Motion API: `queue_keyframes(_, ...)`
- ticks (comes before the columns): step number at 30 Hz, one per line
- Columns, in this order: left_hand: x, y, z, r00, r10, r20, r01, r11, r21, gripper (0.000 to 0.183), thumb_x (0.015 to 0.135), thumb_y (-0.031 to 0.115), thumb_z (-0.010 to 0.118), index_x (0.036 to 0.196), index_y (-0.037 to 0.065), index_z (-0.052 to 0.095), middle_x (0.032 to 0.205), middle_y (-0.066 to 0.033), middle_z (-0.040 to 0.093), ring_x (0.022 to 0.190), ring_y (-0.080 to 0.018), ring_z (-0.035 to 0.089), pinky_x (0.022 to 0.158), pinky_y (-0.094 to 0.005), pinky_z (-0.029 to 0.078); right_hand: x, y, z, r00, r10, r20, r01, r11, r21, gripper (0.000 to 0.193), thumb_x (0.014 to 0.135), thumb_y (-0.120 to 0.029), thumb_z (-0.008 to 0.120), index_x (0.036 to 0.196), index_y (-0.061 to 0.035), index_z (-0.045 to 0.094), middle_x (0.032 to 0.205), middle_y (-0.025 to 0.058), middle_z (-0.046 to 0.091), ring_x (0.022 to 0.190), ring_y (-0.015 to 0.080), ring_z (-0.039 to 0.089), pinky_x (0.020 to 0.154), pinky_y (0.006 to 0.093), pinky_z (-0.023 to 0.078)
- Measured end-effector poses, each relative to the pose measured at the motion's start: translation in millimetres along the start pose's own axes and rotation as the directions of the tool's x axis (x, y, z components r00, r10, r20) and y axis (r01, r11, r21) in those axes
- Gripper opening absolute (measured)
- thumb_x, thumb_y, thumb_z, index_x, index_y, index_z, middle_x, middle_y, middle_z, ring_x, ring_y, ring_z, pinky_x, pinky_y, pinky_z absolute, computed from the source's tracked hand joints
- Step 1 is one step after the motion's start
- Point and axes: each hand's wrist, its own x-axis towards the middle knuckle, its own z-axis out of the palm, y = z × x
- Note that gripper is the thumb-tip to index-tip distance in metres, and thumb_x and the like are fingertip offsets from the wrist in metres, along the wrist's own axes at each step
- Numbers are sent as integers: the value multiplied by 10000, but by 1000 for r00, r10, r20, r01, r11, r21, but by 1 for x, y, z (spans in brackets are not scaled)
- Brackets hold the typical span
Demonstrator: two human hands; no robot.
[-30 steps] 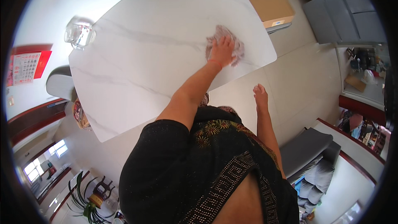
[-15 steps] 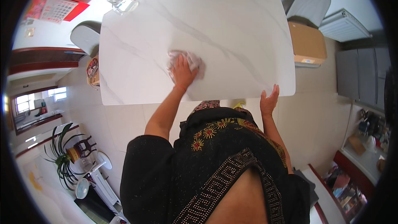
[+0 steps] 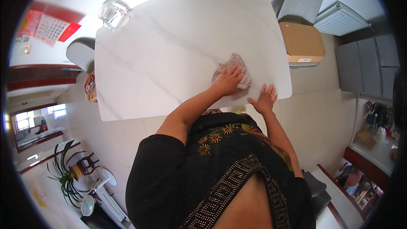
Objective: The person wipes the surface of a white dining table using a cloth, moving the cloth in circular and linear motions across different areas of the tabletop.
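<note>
Both hands lie flat on the desk (image 3: 169,51) — left hand (image 3: 229,81) pressing the cloth (image 3: 232,65), right hand (image 3: 264,99) bare just beside it.

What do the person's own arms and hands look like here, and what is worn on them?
Both forearms are bare, with no gloves, and no watch or rings can be made out on the left hand or the right hand. The black garment has short sleeves, gold patterned trim and red-and-yellow flower embroidery.

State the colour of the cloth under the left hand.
Pinkish-grey cloth, clearest in the head view.
</note>
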Motion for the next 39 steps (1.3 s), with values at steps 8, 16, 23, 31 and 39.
queue_keyframes(8,109,-23,1,998,-26,49,26,1000,15,671,804,422,637,1346,101,407,1481,-110,301,1371,-277,267,1052,-543,256,2,-5,-5,995,34,89,-32,999,-30,1131,734,-693,574,1497,-82,5,1536,239,-98,1426,369,-118,1111,558,-32)
queue_keyframes(16,24,-217,-33,643,-763,-63,756,646,-108,730,874,500,516,1453,124,279,1542,-48,206,1426,-228,161,1116,-529,205,1,-6,-1,994,51,99,-47,998,-38,1144,731,-685,587,1493,-66,0,1530,242,-116,1418,367,-146,1109,554,-44)
queue_keyframes(23,-158,-239,-17,306,-942,-136,914,331,-234,784,811,502,598,1433,120,314,1532,-112,221,1408,-280,202,1076,-593,197,0,-11,2,995,56,88,-54,998,-30,1123,745,-628,614,1489,-51,0,1525,247,-123,1414,378,-147,1101,559,-65)
queue_keyframes(31,-111,-117,-10,689,-723,-55,719,691,-77,815,765,479,668,1397,76,347,1504,-141,247,1388,-331,223,1065,-582,215,4,-11,4,995,40,88,-33,996,-80,1128,761,-628,608,1483,-45,-35,1519,257,-128,1413,389,-138,1097,574,-57)
queue_keyframes(39,14,-138,-28,872,-485,-59,473,868,-150,753,794,432,659,1387,86,350,1501,-126,256,1392,-300,224,1056,-580,232,6,-14,2,988,72,134,-60,994,-90,1133,758,-630,618,1485,-54,-33,1522,246,-142,1419,375,-130,1103,576,-12)
